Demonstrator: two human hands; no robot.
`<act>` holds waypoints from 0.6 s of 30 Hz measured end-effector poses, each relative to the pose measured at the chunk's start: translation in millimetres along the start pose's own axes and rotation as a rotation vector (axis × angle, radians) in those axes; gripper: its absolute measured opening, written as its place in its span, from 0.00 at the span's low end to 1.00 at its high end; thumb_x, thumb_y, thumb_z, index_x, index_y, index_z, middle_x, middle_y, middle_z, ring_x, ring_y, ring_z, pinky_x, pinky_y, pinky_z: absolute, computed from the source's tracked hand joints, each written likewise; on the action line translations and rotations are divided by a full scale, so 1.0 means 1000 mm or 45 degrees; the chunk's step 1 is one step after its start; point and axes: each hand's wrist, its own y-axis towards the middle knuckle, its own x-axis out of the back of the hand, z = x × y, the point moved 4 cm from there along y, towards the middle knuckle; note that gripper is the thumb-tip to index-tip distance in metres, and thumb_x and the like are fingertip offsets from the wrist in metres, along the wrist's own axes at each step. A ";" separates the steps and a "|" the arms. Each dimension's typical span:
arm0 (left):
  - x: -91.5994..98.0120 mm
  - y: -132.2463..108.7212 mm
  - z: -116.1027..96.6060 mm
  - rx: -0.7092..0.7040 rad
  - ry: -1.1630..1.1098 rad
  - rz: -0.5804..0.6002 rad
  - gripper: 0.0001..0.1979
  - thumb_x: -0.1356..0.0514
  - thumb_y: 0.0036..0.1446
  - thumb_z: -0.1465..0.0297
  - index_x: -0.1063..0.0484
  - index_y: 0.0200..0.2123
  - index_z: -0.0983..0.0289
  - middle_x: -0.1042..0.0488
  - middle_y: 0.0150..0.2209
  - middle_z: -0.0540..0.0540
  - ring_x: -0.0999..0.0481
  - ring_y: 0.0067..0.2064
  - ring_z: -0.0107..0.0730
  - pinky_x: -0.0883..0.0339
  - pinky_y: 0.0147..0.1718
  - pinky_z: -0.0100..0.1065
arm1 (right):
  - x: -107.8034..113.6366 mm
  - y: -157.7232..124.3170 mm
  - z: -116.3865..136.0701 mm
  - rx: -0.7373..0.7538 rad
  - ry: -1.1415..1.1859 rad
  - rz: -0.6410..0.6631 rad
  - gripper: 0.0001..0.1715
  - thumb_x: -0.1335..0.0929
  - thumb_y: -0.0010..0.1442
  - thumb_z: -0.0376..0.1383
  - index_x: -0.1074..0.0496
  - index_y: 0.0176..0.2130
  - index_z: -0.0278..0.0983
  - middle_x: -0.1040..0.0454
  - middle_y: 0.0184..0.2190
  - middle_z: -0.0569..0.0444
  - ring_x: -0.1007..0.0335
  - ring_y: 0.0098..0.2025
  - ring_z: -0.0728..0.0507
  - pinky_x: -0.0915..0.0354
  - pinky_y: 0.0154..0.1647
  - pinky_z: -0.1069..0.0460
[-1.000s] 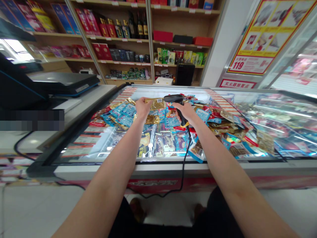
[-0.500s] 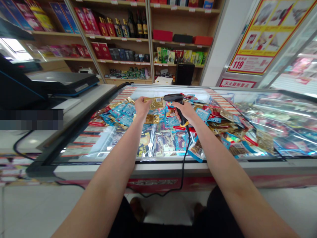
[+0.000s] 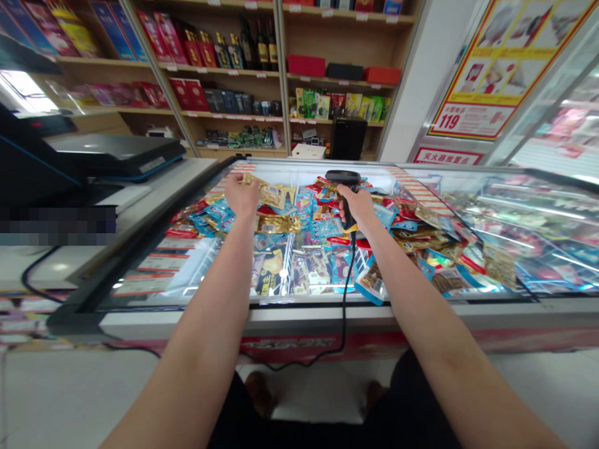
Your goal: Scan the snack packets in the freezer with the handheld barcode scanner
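My left hand [image 3: 241, 193] is closed on a gold snack packet [image 3: 271, 194], held over the left part of a heap of blue, gold and red snack packets [image 3: 322, 224]. The heap lies on the glass lid of a chest freezer [image 3: 187, 274]. My right hand [image 3: 358, 206] grips the handle of a black barcode scanner [image 3: 344, 181], whose head points left above the heap. The scanner's black cable [image 3: 344, 299] hangs down over the freezer's front edge.
A black till and flat scanner unit [image 3: 112, 153] stand on the grey counter [image 3: 154, 187] to the left. Wooden shelves [image 3: 281, 81] with boxes and bottles fill the back wall. A yellow and red poster [image 3: 500, 68] hangs at right. More packets [image 3: 468, 262] spread rightward on the glass.
My left hand has carried the gold packet leftward, away from the scanner head. My right hand with the scanner has shifted slightly right and up.
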 end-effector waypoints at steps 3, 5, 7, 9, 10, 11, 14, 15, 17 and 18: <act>0.013 -0.007 -0.006 -0.006 0.145 -0.031 0.24 0.35 0.52 0.67 0.28 0.54 0.60 0.24 0.54 0.64 0.30 0.63 0.63 0.41 0.66 0.59 | 0.003 -0.001 0.001 -0.028 0.000 -0.063 0.22 0.30 0.69 0.41 0.37 0.25 0.41 0.34 0.14 0.57 0.40 0.13 0.49 0.41 0.14 0.53; 0.017 -0.015 -0.010 -0.076 0.285 -0.049 0.28 0.33 0.51 0.66 0.28 0.56 0.60 0.26 0.59 0.66 0.35 0.67 0.67 0.49 0.69 0.64 | 0.004 -0.002 0.002 -0.029 0.004 -0.082 0.22 0.30 0.69 0.41 0.37 0.25 0.41 0.33 0.15 0.58 0.40 0.13 0.49 0.41 0.14 0.53; 0.014 -0.022 -0.013 -0.178 0.413 0.002 0.27 0.32 0.50 0.66 0.26 0.55 0.60 0.28 0.62 0.68 0.39 0.69 0.69 0.55 0.70 0.66 | 0.004 -0.003 0.003 -0.028 0.006 -0.089 0.23 0.30 0.69 0.41 0.37 0.24 0.41 0.33 0.15 0.57 0.40 0.13 0.49 0.41 0.14 0.53; 0.005 -0.028 -0.011 -0.253 0.502 0.137 0.23 0.32 0.50 0.66 0.22 0.51 0.61 0.27 0.61 0.69 0.39 0.69 0.71 0.59 0.70 0.68 | 0.004 -0.003 0.003 -0.041 0.001 -0.091 0.23 0.31 0.70 0.41 0.37 0.24 0.41 0.34 0.14 0.57 0.40 0.13 0.49 0.40 0.14 0.53; 0.000 -0.030 -0.009 -0.267 0.531 0.203 0.20 0.32 0.50 0.66 0.21 0.48 0.61 0.26 0.60 0.70 0.39 0.69 0.72 0.60 0.70 0.69 | 0.004 -0.003 0.002 -0.047 -0.002 -0.092 0.23 0.31 0.70 0.41 0.37 0.24 0.41 0.34 0.14 0.57 0.40 0.13 0.49 0.40 0.14 0.53; -0.003 -0.032 -0.007 -0.273 0.551 0.246 0.18 0.32 0.49 0.66 0.20 0.45 0.61 0.25 0.59 0.70 0.39 0.69 0.73 0.61 0.69 0.71 | 0.004 -0.003 0.002 -0.050 -0.005 -0.092 0.23 0.31 0.70 0.41 0.37 0.24 0.41 0.35 0.13 0.57 0.40 0.13 0.49 0.40 0.14 0.53; -0.008 -0.034 -0.006 -0.310 0.568 0.248 0.14 0.32 0.50 0.67 0.19 0.42 0.61 0.23 0.56 0.69 0.38 0.68 0.73 0.61 0.68 0.71 | 0.005 -0.002 0.001 -0.050 -0.030 -0.090 0.24 0.31 0.69 0.41 0.36 0.23 0.41 0.35 0.13 0.57 0.40 0.13 0.48 0.40 0.14 0.53; -0.010 -0.035 -0.009 -0.338 0.564 0.233 0.14 0.32 0.50 0.67 0.19 0.42 0.60 0.23 0.56 0.68 0.37 0.68 0.72 0.61 0.69 0.70 | 0.006 -0.002 0.000 -0.053 -0.042 -0.089 0.24 0.31 0.69 0.42 0.36 0.23 0.41 0.35 0.13 0.57 0.40 0.13 0.48 0.40 0.14 0.53; -0.015 -0.041 -0.016 -0.409 0.550 0.242 0.13 0.32 0.52 0.65 0.18 0.42 0.60 0.22 0.54 0.67 0.35 0.66 0.68 0.59 0.69 0.67 | 0.007 -0.002 -0.001 -0.067 -0.066 -0.091 0.25 0.30 0.69 0.43 0.36 0.23 0.42 0.35 0.12 0.57 0.40 0.12 0.48 0.41 0.14 0.53; -0.020 -0.044 -0.021 -0.445 0.544 0.276 0.12 0.32 0.53 0.64 0.18 0.41 0.60 0.22 0.53 0.66 0.33 0.65 0.67 0.56 0.69 0.65 | 0.008 -0.003 -0.001 -0.075 -0.076 -0.097 0.25 0.30 0.69 0.44 0.37 0.22 0.42 0.35 0.12 0.57 0.40 0.12 0.48 0.41 0.14 0.53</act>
